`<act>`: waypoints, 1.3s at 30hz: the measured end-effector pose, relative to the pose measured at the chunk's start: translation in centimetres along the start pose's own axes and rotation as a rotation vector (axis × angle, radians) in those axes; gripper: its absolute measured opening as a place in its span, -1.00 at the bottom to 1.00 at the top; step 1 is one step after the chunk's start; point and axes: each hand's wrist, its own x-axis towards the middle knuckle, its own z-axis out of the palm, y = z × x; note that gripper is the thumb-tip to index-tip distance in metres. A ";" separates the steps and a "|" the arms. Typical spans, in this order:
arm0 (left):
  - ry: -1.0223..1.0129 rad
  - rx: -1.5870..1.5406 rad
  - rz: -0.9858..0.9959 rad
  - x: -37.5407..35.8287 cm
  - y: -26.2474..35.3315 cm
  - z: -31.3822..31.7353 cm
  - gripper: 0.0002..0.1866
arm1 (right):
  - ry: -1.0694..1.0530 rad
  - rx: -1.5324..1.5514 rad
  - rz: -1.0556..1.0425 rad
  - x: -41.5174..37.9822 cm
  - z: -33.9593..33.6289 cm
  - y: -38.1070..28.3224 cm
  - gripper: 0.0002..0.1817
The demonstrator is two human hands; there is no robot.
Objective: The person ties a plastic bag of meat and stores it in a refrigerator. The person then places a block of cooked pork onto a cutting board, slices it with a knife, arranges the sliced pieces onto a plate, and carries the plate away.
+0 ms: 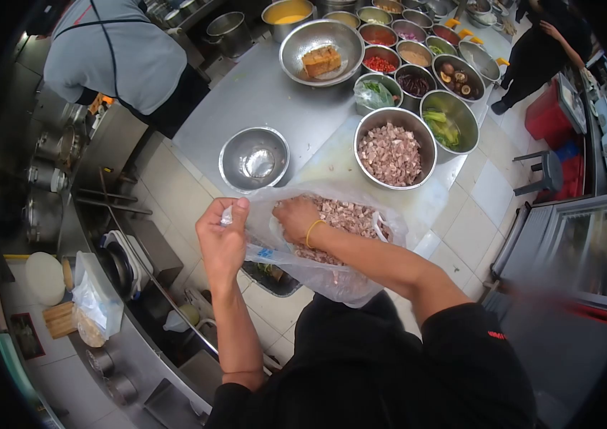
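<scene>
A clear plastic bag (350, 286) of diced meat (346, 217) rests at the near edge of the steel table. My left hand (223, 232) pinches the bag's left edge and holds it up. Inside the bag's mouth is my right hand (298, 220), its fingers curled down at the meat; the fingertips are hidden, so what they grip does not show. Just beyond the bag stands a steel bowl of diced meat (391, 154). To its left sits an empty steel bowl (254, 159).
The steel table (210, 118) carries many bowls at the back, among them a large bowl (285, 53) with a browned block (321, 61) and a pot of greens (449, 121). A person in grey (121, 57) bends at the left; another person (550, 43) stands far right. A stool (543, 171) is at right.
</scene>
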 end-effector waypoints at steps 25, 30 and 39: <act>0.048 -0.028 -0.038 0.5 0.3 2.5 -0.80 | 0.175 0.951 0.217 -8.1 -8.0 2.5 -0.73; 0.056 -0.046 -0.066 0.6 -1.3 3.2 -0.80 | 0.395 1.164 0.089 -9.3 -12.2 2.3 -0.77; 0.058 -0.028 -0.113 -1.3 0.4 3.3 -0.78 | 0.299 0.008 0.465 -5.8 -15.0 15.0 -0.54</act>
